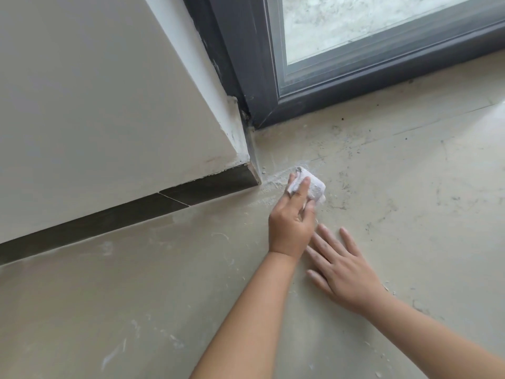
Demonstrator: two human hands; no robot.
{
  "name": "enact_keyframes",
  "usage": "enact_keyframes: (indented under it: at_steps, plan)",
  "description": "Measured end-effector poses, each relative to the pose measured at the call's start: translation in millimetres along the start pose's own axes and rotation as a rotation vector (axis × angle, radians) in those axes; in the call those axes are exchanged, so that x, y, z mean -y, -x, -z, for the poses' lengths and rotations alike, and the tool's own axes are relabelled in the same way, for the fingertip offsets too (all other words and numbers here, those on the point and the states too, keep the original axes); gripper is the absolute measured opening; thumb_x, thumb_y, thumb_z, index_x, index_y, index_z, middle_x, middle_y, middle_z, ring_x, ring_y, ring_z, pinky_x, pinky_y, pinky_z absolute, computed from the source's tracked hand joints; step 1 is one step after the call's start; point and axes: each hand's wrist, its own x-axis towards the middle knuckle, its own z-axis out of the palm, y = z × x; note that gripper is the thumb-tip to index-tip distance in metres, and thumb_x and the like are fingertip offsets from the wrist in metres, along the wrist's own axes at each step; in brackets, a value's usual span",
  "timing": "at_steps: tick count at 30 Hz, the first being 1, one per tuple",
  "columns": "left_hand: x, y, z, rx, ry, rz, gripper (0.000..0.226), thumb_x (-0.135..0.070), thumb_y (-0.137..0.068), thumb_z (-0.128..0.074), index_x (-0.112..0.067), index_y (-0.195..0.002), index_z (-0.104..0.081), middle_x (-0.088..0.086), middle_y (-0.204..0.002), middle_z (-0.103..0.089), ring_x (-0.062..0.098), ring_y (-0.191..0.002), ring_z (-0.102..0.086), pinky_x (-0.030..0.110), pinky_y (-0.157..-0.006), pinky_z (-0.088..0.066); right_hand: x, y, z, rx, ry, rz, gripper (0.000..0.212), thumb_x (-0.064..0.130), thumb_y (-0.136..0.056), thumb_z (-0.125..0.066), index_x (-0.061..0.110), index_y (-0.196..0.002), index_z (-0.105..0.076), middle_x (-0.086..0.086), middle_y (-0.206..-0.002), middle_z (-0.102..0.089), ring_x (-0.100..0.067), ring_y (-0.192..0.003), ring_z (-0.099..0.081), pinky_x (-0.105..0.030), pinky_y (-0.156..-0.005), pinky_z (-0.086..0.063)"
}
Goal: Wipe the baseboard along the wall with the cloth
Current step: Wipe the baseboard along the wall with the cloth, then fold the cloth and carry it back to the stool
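Note:
A dark baseboard (175, 199) runs along the foot of the pale wall (95, 119) and ends at a corner near the door frame. My left hand (291, 225) grips a small whitish cloth (315, 188), fingers laid over it and the thumb at its side. The cloth presses on the dusty floor just right of the baseboard's end, a short gap away from it. My right hand (345, 269) lies flat on the floor behind the left one, fingers spread, holding nothing.
A dark glazed door frame (314, 102) stands at the back right, meeting the wall at the corner. The beige floor (410, 201) carries white dust, smears and small crumbs of debris, thickest around the cloth and along the baseboard.

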Motion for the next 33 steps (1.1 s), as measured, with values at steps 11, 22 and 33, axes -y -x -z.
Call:
enact_keyframes:
  at_steps: [11,22,33]
  plan:
    - [70.4,2.1,89.3,-0.564,-0.119,0.706,0.043,-0.009,-0.089,-0.054,-0.011,-0.132,-0.047,0.018,-0.12,-0.06,0.034,-0.105,-0.057,0.026,-0.088,-0.038,1.6,1.3,-1.5,0.009,0.02,-0.004,0.053,0.047,-0.098,-0.005,0.019,-0.127,-0.04,-0.005,-0.132,-0.055,-0.012,-0.144,0.014,-0.041,-0.112,-0.006]
    - [16.1,-15.6,15.2,-0.279,0.137,0.659,0.045,-0.005,-0.085,-0.058,-0.009,-0.129,-0.05,0.018,-0.126,-0.057,0.031,-0.111,-0.056,0.02,-0.087,-0.038,-1.3,4.2,-6.8,-0.036,0.066,0.034,0.053,0.047,-0.098,-0.007,0.019,-0.128,-0.04,0.003,-0.156,-0.015,-0.013,-0.144,0.011,-0.041,-0.113,-0.006]
    - [-27.9,-1.4,99.6,0.011,0.271,0.23,0.039,-0.02,-0.075,-0.062,-0.023,-0.113,-0.057,-0.01,-0.051,-0.036,-0.001,-0.049,-0.04,0.004,-0.055,-0.031,27.8,7.9,4.7,-0.068,0.044,-0.102,0.051,0.045,-0.099,-0.007,0.016,-0.12,-0.044,-0.008,-0.13,-0.056,-0.014,-0.144,-0.001,-0.036,-0.11,-0.007]
